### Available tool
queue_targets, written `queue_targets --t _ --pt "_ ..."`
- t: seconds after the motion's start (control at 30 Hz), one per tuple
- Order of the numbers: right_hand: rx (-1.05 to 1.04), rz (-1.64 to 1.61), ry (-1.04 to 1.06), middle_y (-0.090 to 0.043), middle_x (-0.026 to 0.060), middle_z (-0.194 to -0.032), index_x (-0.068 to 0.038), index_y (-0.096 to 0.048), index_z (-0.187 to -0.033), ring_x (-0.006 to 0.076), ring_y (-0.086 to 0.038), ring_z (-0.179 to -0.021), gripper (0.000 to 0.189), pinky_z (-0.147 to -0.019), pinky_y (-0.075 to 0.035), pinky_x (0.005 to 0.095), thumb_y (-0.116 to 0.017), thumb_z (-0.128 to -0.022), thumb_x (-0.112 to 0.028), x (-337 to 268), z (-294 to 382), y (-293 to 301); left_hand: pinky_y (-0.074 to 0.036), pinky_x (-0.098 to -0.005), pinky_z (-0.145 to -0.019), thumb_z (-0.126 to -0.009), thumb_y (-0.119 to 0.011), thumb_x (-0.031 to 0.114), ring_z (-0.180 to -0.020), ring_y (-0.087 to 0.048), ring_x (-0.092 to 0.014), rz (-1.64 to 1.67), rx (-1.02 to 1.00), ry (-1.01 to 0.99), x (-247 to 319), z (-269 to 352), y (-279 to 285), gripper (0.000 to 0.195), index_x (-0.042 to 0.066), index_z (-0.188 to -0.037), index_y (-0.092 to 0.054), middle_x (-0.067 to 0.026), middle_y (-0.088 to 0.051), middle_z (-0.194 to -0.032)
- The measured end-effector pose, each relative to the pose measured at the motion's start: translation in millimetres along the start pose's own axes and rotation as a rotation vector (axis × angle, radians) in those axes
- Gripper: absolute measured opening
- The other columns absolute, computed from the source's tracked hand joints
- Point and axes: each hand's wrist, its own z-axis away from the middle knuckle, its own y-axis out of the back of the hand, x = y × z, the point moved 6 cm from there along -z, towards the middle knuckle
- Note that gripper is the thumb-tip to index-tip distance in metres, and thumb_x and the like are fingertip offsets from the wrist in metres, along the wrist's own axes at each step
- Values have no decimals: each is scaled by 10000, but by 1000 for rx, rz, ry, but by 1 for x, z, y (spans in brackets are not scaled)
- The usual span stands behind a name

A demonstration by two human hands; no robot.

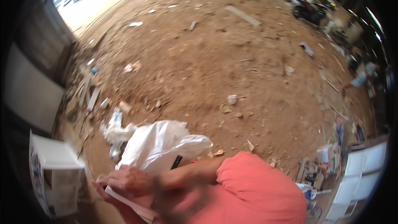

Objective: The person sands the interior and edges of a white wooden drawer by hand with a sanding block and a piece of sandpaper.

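Low in the picture, my right hand [132,181] reaches across from the coral-sleeved arm, its fingers curled at the end of a thin white flat strip [127,201]. Just below and to the left, my left hand [104,191] meets the same end of the strip, partly hidden by the right hand. How each finger grips is blurred. A large white plastic bag [155,144] lies on the dirt directly beyond my hands. A small black bar-shaped object [176,162] shows against the bag, beside my right forearm.
At left stand a white box-like frame [59,158] and a pale panel [31,87]. Wood offcuts [93,99] and crumpled plastic [116,130] litter the dirt. A plank [243,16] lies farther off. White panels [354,177] and a bucket [310,193] are at right; a person [363,76] bends beyond.
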Motion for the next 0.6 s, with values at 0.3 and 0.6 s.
queue_targets --t 0.3,0.6 --pt "137 111 -369 -520 150 -847 -4 -531 -1083 320 -575 -685 268 -587 -440 414 -529 -860 -153 28 17 37 -395 -333 -730 -1003 -425 386 -795 -462 -166 -839 -233 -43 -51 -40 -12 351 52 -903 -471 -52 -468 -823" --pt "218 -89 -701 -596 229 -814 -4 -454 -1003 437 -610 -754 377 -639 -446 506 -572 -866 -334 72 19 40 -370 -350 -751 -1010 -374 427 -792 -443 -219 -788 -526 -236 -49 -32 -69 485 41 -726 -450 -87 -424 -814"
